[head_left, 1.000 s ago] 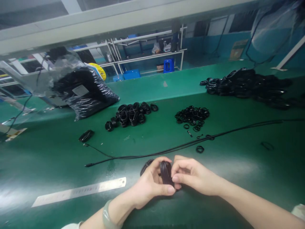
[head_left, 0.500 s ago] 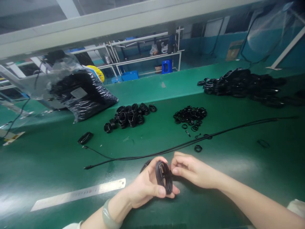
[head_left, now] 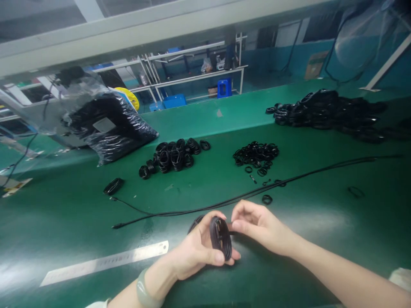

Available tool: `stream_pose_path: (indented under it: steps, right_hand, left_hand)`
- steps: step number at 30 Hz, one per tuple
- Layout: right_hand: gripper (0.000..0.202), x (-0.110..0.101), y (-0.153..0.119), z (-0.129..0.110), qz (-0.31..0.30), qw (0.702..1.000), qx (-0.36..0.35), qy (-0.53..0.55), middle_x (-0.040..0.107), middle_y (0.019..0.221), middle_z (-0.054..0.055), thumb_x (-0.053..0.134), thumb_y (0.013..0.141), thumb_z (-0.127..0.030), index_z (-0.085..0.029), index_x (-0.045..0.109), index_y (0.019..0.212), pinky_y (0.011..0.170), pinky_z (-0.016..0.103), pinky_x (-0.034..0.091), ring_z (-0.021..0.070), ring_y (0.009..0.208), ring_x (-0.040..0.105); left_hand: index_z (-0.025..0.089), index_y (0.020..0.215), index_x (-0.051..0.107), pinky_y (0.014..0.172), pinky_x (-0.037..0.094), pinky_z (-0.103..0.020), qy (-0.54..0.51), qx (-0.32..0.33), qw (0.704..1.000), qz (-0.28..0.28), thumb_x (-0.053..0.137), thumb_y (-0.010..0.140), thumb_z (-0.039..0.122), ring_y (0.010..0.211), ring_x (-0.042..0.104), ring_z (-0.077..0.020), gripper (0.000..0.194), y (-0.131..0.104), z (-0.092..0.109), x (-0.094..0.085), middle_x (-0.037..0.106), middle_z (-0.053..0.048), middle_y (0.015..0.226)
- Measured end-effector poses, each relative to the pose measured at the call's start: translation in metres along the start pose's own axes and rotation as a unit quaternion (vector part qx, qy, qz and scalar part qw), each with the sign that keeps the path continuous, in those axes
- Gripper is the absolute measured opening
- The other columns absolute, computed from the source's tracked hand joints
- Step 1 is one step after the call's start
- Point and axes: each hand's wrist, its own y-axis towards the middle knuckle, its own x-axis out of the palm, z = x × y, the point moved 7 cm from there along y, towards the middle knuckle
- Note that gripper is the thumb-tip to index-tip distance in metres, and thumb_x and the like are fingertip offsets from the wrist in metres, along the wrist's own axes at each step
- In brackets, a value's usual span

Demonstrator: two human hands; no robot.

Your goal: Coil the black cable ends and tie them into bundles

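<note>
A coiled black cable stands upright in my left hand, held between thumb and fingers, with a metal plug end showing inside its loop. Just right of the coil, my right hand is closed in a pinch. A short dark strip shows between coil and fingertips; whether the fingers grip it is hidden. Behind my left fingers is another black coil, partly covered. Beyond both hands, long straight black cables lie across the green table.
A steel ruler lies at left. Further back are stacked cable coils, a lone coil, a heap of small black rings and a big pile of black coils. A filled plastic bag stands back left.
My right hand has shifted slightly up and to the right, away from the coil, and more of the dark strip shows. My left hand keeps its hold on the coil.
</note>
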Motion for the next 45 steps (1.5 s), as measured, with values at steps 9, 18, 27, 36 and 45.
stream_pose_path:
  steps: [9,18,27,36,45]
  right_hand:
    - [0.029,-0.009,0.002,-0.002,0.048,0.999,-0.009,0.020,0.065,0.089,0.001,0.063,0.091,-0.048,-0.021,0.062,0.101,0.079,0.029,0.049,0.0161,0.085,0.062]
    - [0.037,0.003,0.002,0.016,-0.042,0.978,0.138,0.149,0.060,0.071,-0.004,0.079,0.078,-0.042,-0.017,0.056,0.092,0.044,0.013,0.027,0.0039,0.053,0.046]
    - [0.048,0.021,-0.024,0.034,-0.233,0.908,0.263,0.230,0.060,0.058,-0.007,0.092,0.057,-0.025,-0.017,0.055,0.088,0.032,0.013,0.019,0.0014,0.037,0.036]
    - [0.038,0.008,-0.009,0.030,-0.122,0.950,0.177,0.225,0.053,0.054,-0.011,0.085,0.072,-0.029,-0.019,0.051,0.087,0.033,0.011,0.021,-0.0006,0.035,0.032]
    - [0.036,-0.001,0.002,0.030,-0.076,0.964,0.153,0.202,0.059,0.061,-0.007,0.085,0.071,-0.031,-0.017,0.056,0.088,0.035,0.012,0.026,0.0005,0.039,0.038]
  left_hand:
    - [0.030,0.146,0.036,0.070,0.057,-0.025,0.034,-0.040,0.998,0.030,0.082,0.075,0.029,0.083,0.073,-0.0174,0.085,-0.001,-0.001,0.000,0.066,-0.014,0.122]
    - [0.015,0.110,0.061,0.068,0.058,-0.022,0.053,-0.037,0.996,0.056,0.075,0.081,0.038,0.084,0.076,-0.0210,0.040,0.002,0.000,-0.008,0.070,-0.014,0.111]
    - [0.010,0.082,0.074,0.066,0.054,-0.018,0.079,-0.162,0.981,-0.078,0.081,0.068,0.052,0.072,0.070,-0.0125,0.044,-0.019,-0.025,0.015,0.074,-0.008,0.085]
    - [0.010,0.070,0.061,0.056,0.056,-0.021,-0.004,-0.076,0.997,0.006,0.069,0.079,0.058,0.062,0.073,-0.0157,0.049,-0.009,-0.025,0.005,0.075,-0.016,0.085]
    - [0.013,0.084,0.056,0.049,0.055,-0.019,0.025,-0.031,0.999,0.034,0.067,0.083,0.054,0.055,0.072,-0.0154,0.042,-0.003,-0.017,-0.004,0.077,-0.014,0.079]
